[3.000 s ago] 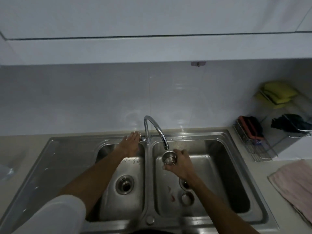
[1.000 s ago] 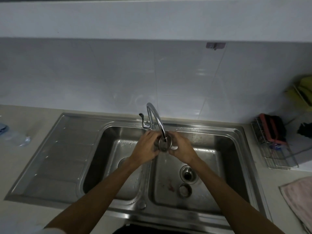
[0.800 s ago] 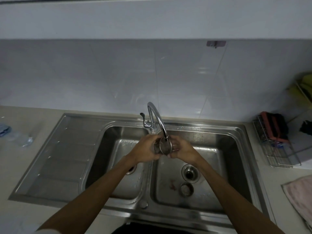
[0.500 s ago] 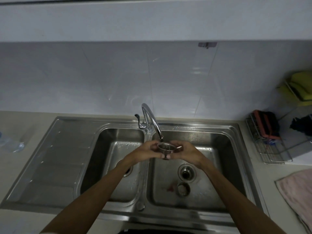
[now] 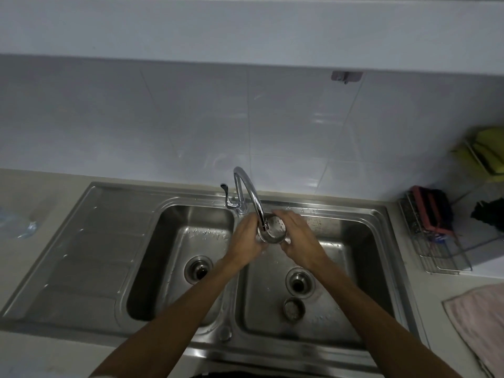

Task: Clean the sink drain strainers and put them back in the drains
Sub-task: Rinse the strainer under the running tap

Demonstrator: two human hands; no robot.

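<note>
A small perforated metal strainer cup (image 5: 274,230) is held up under the tip of the curved tap spout (image 5: 249,196), tilted so its inside faces the camera. The left hand (image 5: 245,238) wraps its left side and the right hand (image 5: 297,236) cups its right, fingers of both pressed against the rim and wall. It looks light and rigid, probably slick when wet, so the rim seems the surest place to hold. Any water stream is too faint to make out. Below the grip, in the right basin (image 5: 362,268), lie an open drain (image 5: 299,282) and, just nearer the camera, a second strainer (image 5: 293,310). Down and left, the left basin's drain (image 5: 198,269) is also open. The spout crosses in front of the cup, close to the left fingers. Far right stand a wire rack (image 5: 433,241) and a pink cloth (image 5: 480,323).
</note>
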